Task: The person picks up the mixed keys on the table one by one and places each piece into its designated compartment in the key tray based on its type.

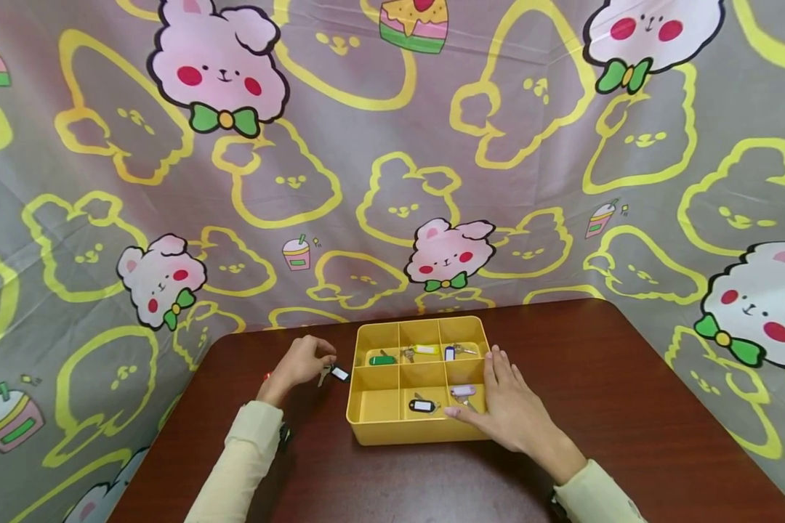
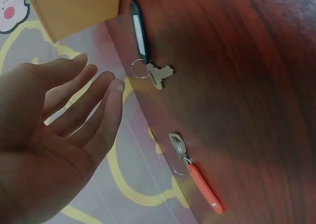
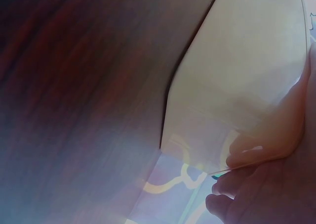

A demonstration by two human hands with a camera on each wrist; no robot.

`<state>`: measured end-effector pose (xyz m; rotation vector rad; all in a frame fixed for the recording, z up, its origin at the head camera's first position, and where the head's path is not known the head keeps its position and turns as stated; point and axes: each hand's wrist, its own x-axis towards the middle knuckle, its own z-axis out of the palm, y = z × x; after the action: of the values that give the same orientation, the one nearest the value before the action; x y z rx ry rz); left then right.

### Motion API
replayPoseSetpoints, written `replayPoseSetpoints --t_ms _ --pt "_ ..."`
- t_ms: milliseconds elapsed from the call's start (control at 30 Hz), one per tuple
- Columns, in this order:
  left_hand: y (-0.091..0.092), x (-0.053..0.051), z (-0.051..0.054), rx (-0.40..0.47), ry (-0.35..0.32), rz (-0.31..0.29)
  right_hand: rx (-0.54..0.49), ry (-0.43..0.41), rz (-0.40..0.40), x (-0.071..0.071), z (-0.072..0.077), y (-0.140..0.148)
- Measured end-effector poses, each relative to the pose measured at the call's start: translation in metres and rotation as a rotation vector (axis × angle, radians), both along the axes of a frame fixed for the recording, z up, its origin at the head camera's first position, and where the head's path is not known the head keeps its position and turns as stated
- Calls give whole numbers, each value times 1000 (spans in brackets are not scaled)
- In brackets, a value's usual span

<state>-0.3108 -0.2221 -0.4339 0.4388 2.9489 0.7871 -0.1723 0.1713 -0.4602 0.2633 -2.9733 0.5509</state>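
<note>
A yellow divided box (image 1: 399, 434) stands on the table. My right hand (image 1: 520, 407) rests along its right side, fingers straight against the outer wall (image 3: 237, 75) and thumb over the front rim. Left of the box, my left hand (image 1: 304, 361) hovers with loosely bent fingers, holding nothing. Close to it lies a key with a black tag (image 2: 140, 36), its key (image 2: 159, 75) on a ring. Another key with a red tag (image 2: 205, 187) lies apart, mostly hidden behind the left hand in the head view.
Tagged keys lie in the box: green tag (image 1: 382, 360) back left, yellow tag (image 1: 425, 350) back middle, blue tag (image 1: 450, 354) back right, black tag (image 1: 421, 406) front middle, lilac tag (image 1: 462, 391) front right. A patterned curtain (image 1: 366, 181) hangs behind the brown table (image 1: 589, 363).
</note>
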Motion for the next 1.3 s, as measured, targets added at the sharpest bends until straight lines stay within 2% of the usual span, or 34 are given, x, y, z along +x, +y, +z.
replayPoseSetpoints --t_ms 467,867,1300 --pt "0 -4 -12 -50 29 -3 -11 13 5 1 0 -1" --pt "3 -7 -19 -38 0 10 -22 15 1 2 -1 -1" --pt "1 -8 -28 -125 26 -12 -22 15 1 2 0 -2"
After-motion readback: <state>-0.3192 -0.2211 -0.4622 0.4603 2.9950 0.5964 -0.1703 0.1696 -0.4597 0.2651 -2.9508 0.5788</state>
